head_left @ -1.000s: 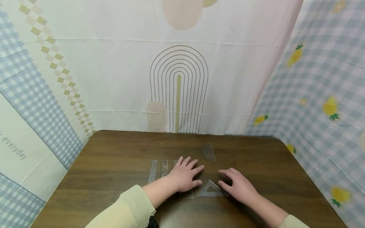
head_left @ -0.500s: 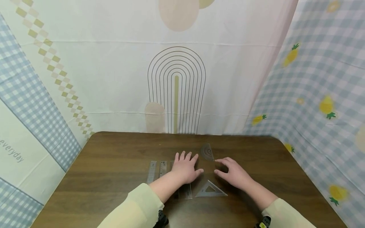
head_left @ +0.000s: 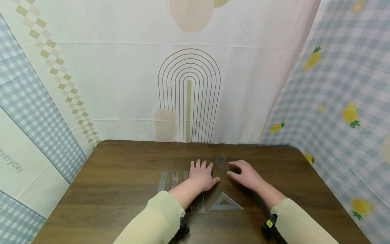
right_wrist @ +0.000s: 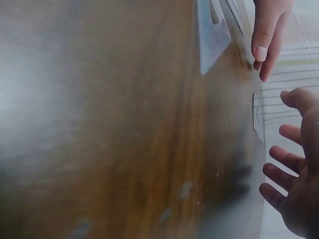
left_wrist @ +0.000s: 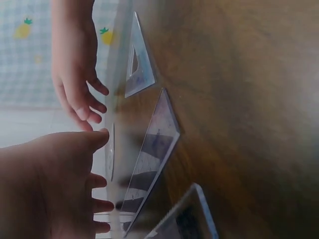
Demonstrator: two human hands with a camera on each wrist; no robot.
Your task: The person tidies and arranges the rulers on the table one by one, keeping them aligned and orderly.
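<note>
— Where is your right hand (head_left: 246, 175)?

— Just beside the clear protractor (head_left: 221, 162), which lies flat toward the table's (head_left: 122, 162) far edge, near the middle. Your fingers are loosely spread, thumb apart, gripping nothing; contact I cannot tell.

— And your left hand (head_left: 201, 176)?

— Flat, fingers spread, pressing the far ends of the rulers (head_left: 167, 180). The triangle (head_left: 224, 202) lies nearer the front edge, between your forearms.

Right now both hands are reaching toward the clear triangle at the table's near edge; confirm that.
Not the triangle. In the head view both hands, left hand and right hand, reach toward the clear protractor farther back; the triangle lies untouched behind them.
</note>
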